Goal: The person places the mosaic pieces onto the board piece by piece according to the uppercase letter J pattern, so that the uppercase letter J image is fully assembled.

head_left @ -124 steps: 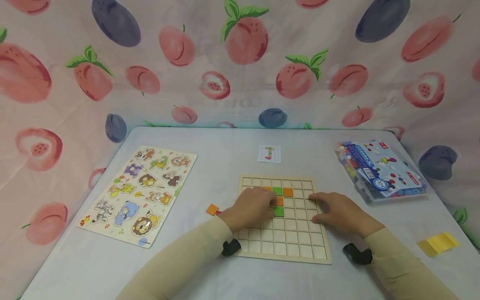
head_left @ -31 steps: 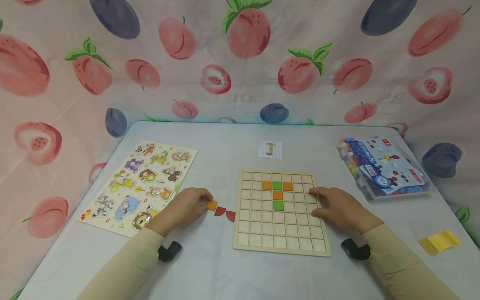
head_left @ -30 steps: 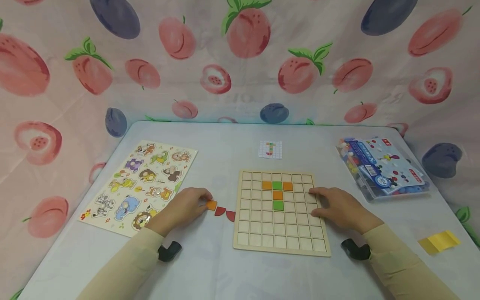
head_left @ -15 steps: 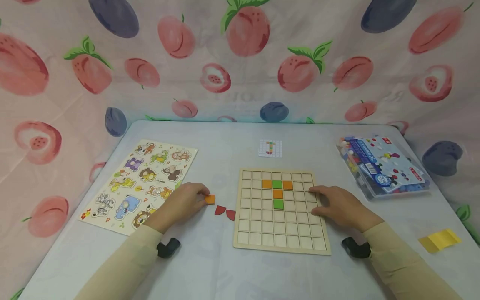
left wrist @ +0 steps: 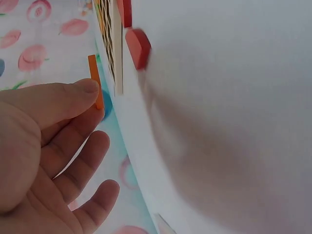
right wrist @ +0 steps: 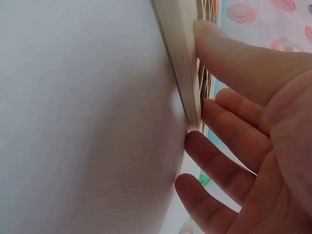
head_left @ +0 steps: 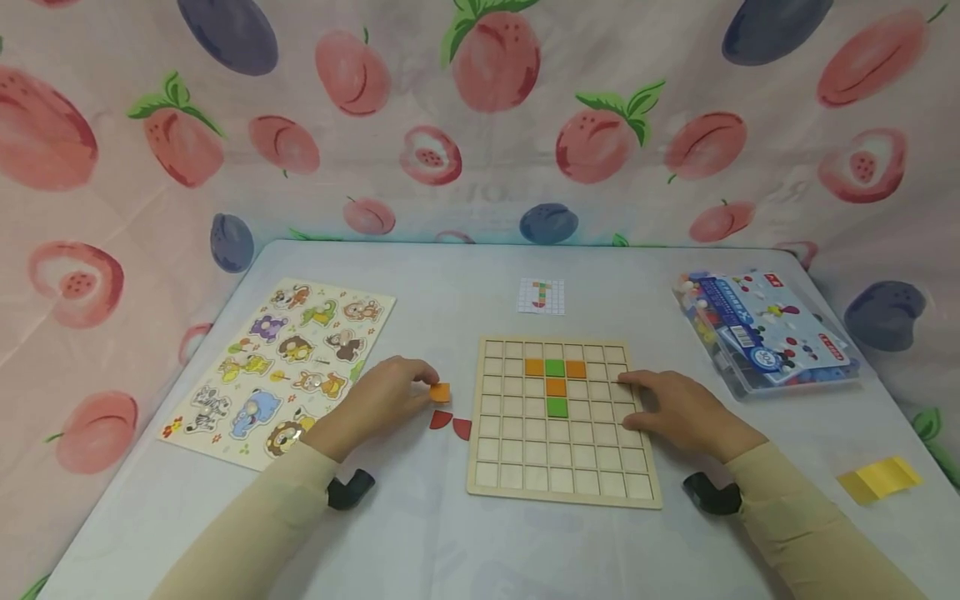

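Left hand (head_left: pixel 386 396) pinches a thin orange tile (head_left: pixel 441 392) above the table (head_left: pixel 420 542), a gap short of the board's (head_left: pixel 600 485) left edge. Right hand (head_left: pixel 681 410), fingers spread, touches the opposite rim. Pale wood ribs frame square cells; five orange and green tiles (head_left: pixel 555 387) form a T. Two red quarter-rounds (head_left: pixel 441 421) lie near the left edge. Animal puzzle (head_left: pixel 298 393) left, grid card (head_left: pixel 555 308) beyond, clear box (head_left: pixel 772 325) right.
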`<action>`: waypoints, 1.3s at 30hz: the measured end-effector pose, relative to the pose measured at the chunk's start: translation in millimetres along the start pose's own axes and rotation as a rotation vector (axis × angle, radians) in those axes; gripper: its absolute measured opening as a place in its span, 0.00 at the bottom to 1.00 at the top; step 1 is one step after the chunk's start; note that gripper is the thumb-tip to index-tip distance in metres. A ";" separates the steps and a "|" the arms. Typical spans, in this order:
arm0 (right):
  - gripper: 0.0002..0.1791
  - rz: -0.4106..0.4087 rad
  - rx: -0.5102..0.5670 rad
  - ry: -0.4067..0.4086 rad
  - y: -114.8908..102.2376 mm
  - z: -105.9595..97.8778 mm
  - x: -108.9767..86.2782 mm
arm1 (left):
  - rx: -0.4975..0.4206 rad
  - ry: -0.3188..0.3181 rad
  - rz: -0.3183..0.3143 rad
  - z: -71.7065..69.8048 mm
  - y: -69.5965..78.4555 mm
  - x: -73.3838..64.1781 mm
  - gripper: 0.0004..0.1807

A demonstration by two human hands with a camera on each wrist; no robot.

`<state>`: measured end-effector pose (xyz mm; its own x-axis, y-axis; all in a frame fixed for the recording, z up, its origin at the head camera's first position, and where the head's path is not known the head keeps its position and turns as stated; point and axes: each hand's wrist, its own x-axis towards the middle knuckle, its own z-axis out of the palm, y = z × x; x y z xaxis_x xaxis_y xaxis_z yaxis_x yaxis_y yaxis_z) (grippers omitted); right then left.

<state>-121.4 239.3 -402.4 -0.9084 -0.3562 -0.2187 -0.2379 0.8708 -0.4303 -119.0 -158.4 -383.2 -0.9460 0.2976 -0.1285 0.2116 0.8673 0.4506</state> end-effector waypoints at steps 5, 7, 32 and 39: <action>0.37 0.014 -0.003 0.000 -0.6 -0.2 -0.1 | 0.001 -0.014 0.026 6.4 11.9 2.5 0.09; 0.37 0.016 -0.004 0.000 -1.3 -0.6 -0.3 | 0.001 -0.018 0.044 9.3 17.0 3.1 0.09; 0.37 0.024 -0.005 -0.012 -3.0 -0.9 -0.7 | 0.025 -0.098 0.271 41.5 65.9 17.4 0.08; 0.37 0.017 -0.006 -0.009 -2.8 -1.0 -0.4 | 0.017 -0.081 0.311 47.5 74.2 17.5 0.08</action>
<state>-120.6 237.3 -400.2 -0.9090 -0.3449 -0.2341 -0.2249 0.8786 -0.4214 -108.1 -69.9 -394.0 -0.8127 0.5799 -0.0572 0.4924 0.7360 0.4647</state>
